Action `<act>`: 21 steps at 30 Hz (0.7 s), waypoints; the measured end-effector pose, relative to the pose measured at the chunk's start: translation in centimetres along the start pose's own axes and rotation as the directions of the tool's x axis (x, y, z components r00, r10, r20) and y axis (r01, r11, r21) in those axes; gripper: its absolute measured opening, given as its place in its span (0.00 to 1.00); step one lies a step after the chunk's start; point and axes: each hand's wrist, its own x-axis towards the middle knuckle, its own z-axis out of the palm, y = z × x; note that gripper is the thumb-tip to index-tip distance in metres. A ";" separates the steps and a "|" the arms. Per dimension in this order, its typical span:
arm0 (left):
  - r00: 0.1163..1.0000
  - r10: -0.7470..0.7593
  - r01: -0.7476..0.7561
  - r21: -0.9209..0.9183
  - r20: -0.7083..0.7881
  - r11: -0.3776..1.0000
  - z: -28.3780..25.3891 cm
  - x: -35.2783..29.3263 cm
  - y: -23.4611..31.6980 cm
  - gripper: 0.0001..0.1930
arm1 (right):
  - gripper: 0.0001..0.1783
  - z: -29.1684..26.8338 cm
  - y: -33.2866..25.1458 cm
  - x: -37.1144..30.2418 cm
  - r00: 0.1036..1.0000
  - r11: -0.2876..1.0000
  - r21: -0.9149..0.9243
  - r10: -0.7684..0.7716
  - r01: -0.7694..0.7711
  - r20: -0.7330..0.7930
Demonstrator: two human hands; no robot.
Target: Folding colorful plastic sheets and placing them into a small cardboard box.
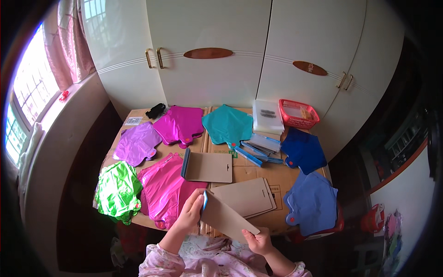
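Observation:
Near the table's front edge, a long grey-brown card [227,217] is held at a tilt between my hands. My left hand [190,211] is closed on its upper left end, where a blue strip [205,201] shows by the thumb. My right hand [258,241] pinches the lower right corner, thumb on top. Just beyond the held card lies a small stack of similar cards [247,196] with a slot near one end. Farther back sits a pile of cards [210,167] with dark blue edges at its left side.
Shiny foil balloons lie flat around the cardboard-covered table: lilac [137,144], magenta [179,124], teal [227,124], navy [303,150], light blue [313,203], pink [168,189], green [117,191]. At the back stand clear plastic sleeves [268,123], blue-white packets [260,150] and a red basket [299,113].

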 end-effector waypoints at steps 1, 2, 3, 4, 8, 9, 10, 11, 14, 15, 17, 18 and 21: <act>0.999 0.030 -0.030 0.019 -0.019 0.999 -0.4 0.0 -0.5 0.10 | 0.11 0.0 0.0 0.0 1.000 1.000 0.030 0.000 -0.001 0.016; 0.998 0.060 -0.059 0.038 -0.037 0.998 -0.7 -0.1 -0.9 0.09 | 0.10 0.2 0.0 0.0 1.000 0.999 0.035 -0.005 0.004 0.017; 0.992 0.116 -0.106 0.172 -0.049 0.979 -0.8 -0.1 -1.4 0.08 | 0.10 0.2 0.2 -0.1 1.000 0.999 0.036 -0.009 0.008 0.019; 0.983 0.169 -0.151 0.206 -0.076 0.967 -0.8 -0.2 -1.7 0.07 | 0.10 0.3 0.2 -0.2 1.000 0.999 0.038 -0.013 0.013 0.021; 0.913 0.367 -0.299 0.317 -0.178 0.900 -0.2 -0.2 -2.2 0.06 | 0.09 0.5 0.1 -0.2 1.000 0.996 0.090 -0.001 0.000 0.011; 0.889 0.417 -0.332 0.359 -0.190 0.872 0.1 -0.3 -1.7 0.06 | 0.09 0.6 0.0 -0.2 1.000 0.997 0.083 0.004 -0.004 -0.002; 0.862 0.466 -0.363 0.401 -0.200 0.841 0.4 -0.3 -1.4 0.07 | 0.09 0.7 0.0 -0.3 1.000 0.997 0.075 0.009 -0.008 -0.014; 0.857 0.465 -0.349 0.413 -0.221 0.841 0.6 -0.2 -1.7 0.07 | 0.09 0.6 0.1 -0.3 0.999 0.996 0.080 0.041 -0.039 -0.030; 0.862 0.455 -0.303 0.493 -0.222 0.815 0.8 -0.2 -2.1 0.10 | 0.08 0.5 0.3 0.2 0.989 0.984 0.154 0.105 -0.087 -0.108; 0.881 0.439 -0.284 0.544 -0.178 0.790 0.7 -0.4 -2.1 0.10 | 0.08 0.5 0.1 0.7 0.981 0.974 0.213 0.114 -0.079 -0.158; 0.912 0.392 -0.229 0.639 -0.123 0.735 0.7 -1.0 -2.4 0.14 | 0.08 -0.4 0.4 1.0 0.969 0.938 0.306 0.213 -0.166 -0.128; 0.919 0.360 -0.190 0.618 -0.162 0.763 0.6 -1.1 -2.4 0.15 | 0.08 -0.3 0.5 1.2 0.974 0.942 0.294 0.200 -0.160 -0.110; 0.911 0.315 -0.108 0.582 -0.267 0.806 0.4 -0.9 -2.2 0.19 | 0.08 0.0 0.2 2.9 0.974 0.936 0.297 0.216 -0.188 -0.065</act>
